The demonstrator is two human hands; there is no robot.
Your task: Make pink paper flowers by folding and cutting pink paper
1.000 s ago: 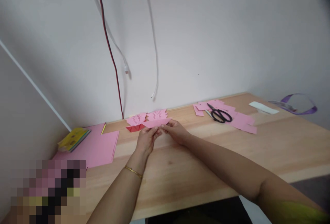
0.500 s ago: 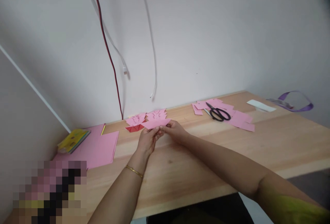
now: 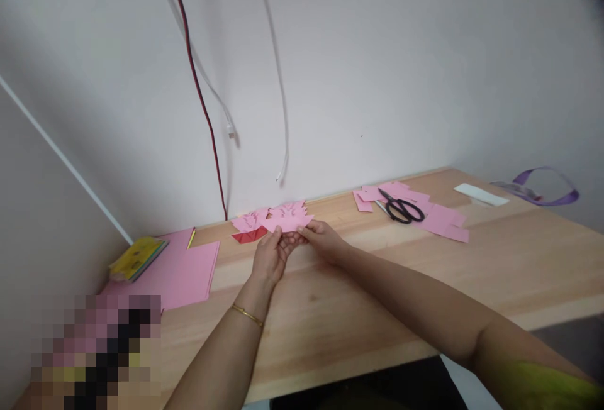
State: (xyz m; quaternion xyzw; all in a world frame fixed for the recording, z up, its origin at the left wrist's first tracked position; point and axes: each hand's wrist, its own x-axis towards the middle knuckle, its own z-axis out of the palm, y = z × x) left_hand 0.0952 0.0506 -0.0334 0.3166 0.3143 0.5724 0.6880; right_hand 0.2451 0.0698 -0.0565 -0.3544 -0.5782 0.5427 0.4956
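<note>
A small pink paper piece (image 3: 287, 224) is pinched between both my hands, just above the wooden table. My left hand (image 3: 271, 256) grips its lower left edge, thumb on top and fingers beneath. On the lower right edge, my right hand (image 3: 323, 240) holds it the same way. Behind it, near the wall, lie pink paper cut-outs (image 3: 252, 219) with jagged edges and darker markings. A folded red paper piece (image 3: 249, 234) rests just left of the held paper.
Black-handled scissors (image 3: 404, 210) lie on pink paper scraps (image 3: 443, 220) to the right. Beyond is a white strip (image 3: 481, 194). Pink sheets (image 3: 189, 275) and a yellow pouch (image 3: 136, 258) are at left. Cables (image 3: 207, 114) hang down the wall.
My left thumb has shifted left along the paper's edge, and my hands sit slightly further apart. Both hands still hold the pink paper.
</note>
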